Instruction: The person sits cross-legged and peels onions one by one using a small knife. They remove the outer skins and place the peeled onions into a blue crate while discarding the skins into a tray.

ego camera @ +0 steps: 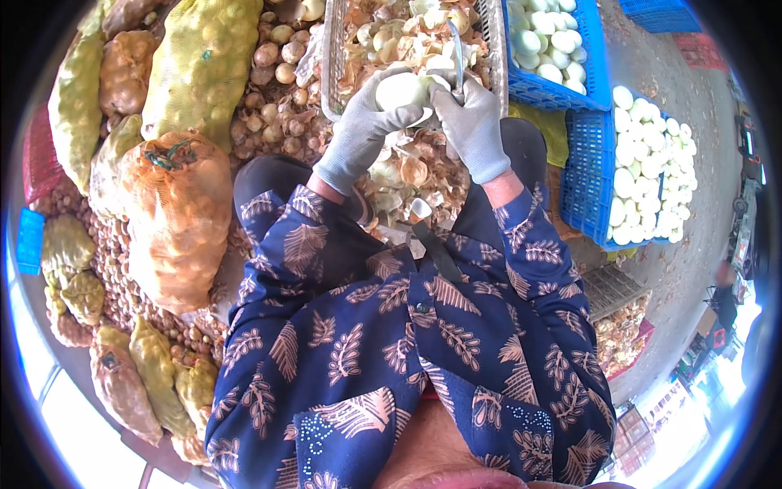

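My left hand (pixel 372 125), in a grey coated work glove, grips a pale peeled onion (pixel 401 92). My right hand (pixel 469 116), gloved the same way, holds a knife (pixel 458 52) whose blade points up and away from me. The right thumb and fingers also touch a loose flap of onion skin (pixel 435 80) at the onion's right side. Both hands are over the near end of a plastic crate (pixel 328 67) filled with onions and peelings. The knife's handle is mostly hidden in the right glove. Between my legs lies a heap of onion skins (pixel 406 174).
Peeled onions fill a blue crate (pixel 545 46) at the upper right and another blue crate (pixel 586 174) nearer me. At left stand an orange mesh sack (pixel 177 226) and a yellow mesh sack (pixel 204 67) of onions. Loose unpeeled onions (pixel 269 116) cover the ground beside them.
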Action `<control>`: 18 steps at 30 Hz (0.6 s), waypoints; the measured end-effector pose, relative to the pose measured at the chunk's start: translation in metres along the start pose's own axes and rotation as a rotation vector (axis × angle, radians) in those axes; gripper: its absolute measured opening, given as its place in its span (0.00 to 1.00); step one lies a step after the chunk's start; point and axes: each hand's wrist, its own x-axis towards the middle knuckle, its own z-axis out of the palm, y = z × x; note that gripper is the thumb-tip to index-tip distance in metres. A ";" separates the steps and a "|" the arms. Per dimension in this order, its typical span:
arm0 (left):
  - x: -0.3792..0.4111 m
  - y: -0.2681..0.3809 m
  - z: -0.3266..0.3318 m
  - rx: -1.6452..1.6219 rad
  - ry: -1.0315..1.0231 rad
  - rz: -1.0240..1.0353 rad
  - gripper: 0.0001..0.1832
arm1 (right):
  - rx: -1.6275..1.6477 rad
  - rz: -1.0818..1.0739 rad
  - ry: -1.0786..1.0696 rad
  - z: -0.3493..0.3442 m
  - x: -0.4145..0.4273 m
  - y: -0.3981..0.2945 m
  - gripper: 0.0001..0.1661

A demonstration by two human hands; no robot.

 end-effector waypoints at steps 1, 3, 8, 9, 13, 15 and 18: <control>0.001 -0.001 -0.001 0.000 0.023 0.016 0.40 | -0.059 -0.072 0.009 0.001 -0.001 0.002 0.14; 0.006 -0.001 -0.004 0.000 0.070 0.049 0.38 | 0.016 -0.008 -0.044 -0.007 0.006 0.009 0.14; 0.001 0.003 -0.007 -0.037 0.056 -0.016 0.35 | 0.027 0.060 -0.154 -0.010 0.002 -0.010 0.16; 0.000 0.003 -0.008 -0.100 0.055 -0.009 0.35 | 0.021 0.112 -0.169 -0.014 0.006 -0.009 0.16; 0.002 0.011 -0.006 -0.226 0.028 -0.025 0.36 | -0.248 -0.020 -0.109 -0.042 0.040 0.027 0.16; 0.005 0.005 -0.007 -0.082 0.072 -0.001 0.41 | -0.731 -0.421 -0.027 -0.041 0.047 0.037 0.17; 0.004 0.015 -0.003 0.099 0.171 0.071 0.47 | -0.789 -0.487 -0.158 -0.041 0.025 0.022 0.22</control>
